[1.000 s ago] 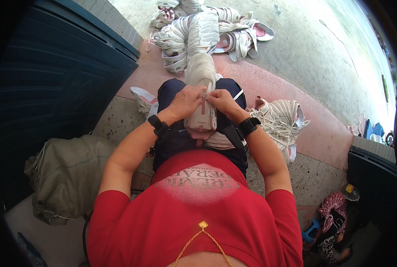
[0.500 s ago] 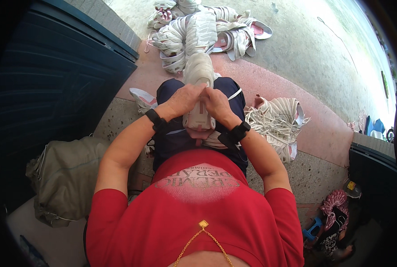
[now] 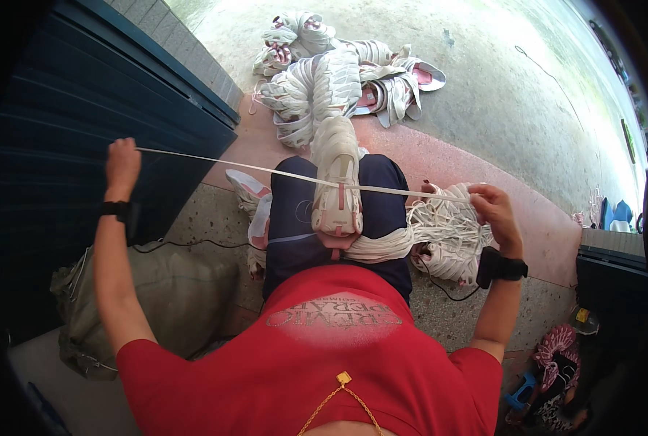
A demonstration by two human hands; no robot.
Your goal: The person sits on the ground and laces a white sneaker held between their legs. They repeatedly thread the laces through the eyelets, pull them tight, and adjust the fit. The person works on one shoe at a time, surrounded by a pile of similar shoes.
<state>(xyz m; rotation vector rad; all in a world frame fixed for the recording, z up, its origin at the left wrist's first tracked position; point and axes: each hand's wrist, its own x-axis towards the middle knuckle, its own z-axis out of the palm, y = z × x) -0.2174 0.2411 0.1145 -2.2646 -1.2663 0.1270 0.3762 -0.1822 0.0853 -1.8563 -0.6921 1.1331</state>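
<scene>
Your left hand (image 3: 124, 161) pinches one end of the white lace (image 3: 404, 192), your right hand (image 3: 497, 211) the other; it runs taut across the shoe upper (image 3: 337, 207) between your thighs (image 3: 287, 207). It looks light, soft, flexible; best held near its ends.

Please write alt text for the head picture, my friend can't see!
A person's left grip and right grip hold a white lace taut across a pink-and-beige shoe upper on their lap. More pale shoe uppers lie heaped ahead.
</scene>
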